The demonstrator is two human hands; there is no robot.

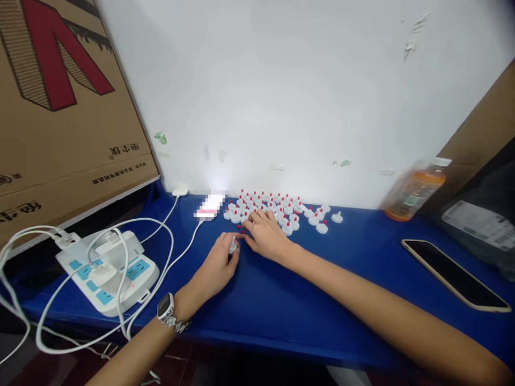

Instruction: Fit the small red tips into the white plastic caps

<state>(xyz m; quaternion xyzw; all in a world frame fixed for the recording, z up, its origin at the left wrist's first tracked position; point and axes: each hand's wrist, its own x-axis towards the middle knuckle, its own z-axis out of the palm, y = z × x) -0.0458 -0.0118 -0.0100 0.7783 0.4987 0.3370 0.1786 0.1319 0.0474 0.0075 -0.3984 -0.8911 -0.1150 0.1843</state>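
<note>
- While I am bending over the blue surface [306,321], my left hand [215,268] is pinching one small white cap [233,246] between thumb and fingers [229,238], closed snugly on it just above the surface.
- My right hand [265,233] is resting palm down beside it, its fingers [248,224] curling narrow over a few loose red pins [240,229]; I cannot tell whether they are gripping one or only touching.
- Finished white caps with red tips [277,209] are standing in crowded rows right behind my right hand, against the wall [281,80].
- I am judging the main risk to be my right knuckles nudging those rows, since they are touching distance away; one toppled piece could knock over its neighbours.
- Loose red pins are lying between my two hands, and a careless sweep could roll them off the front edge.
- A white cable [183,252] is running close by my left wrist from the power strip [108,271]; catching it with my watch [166,307] could drag it across the parts.
- An orange drink bottle [414,190] and a phone [453,273] are lying well apart to the right, out of my reach for now.
</note>
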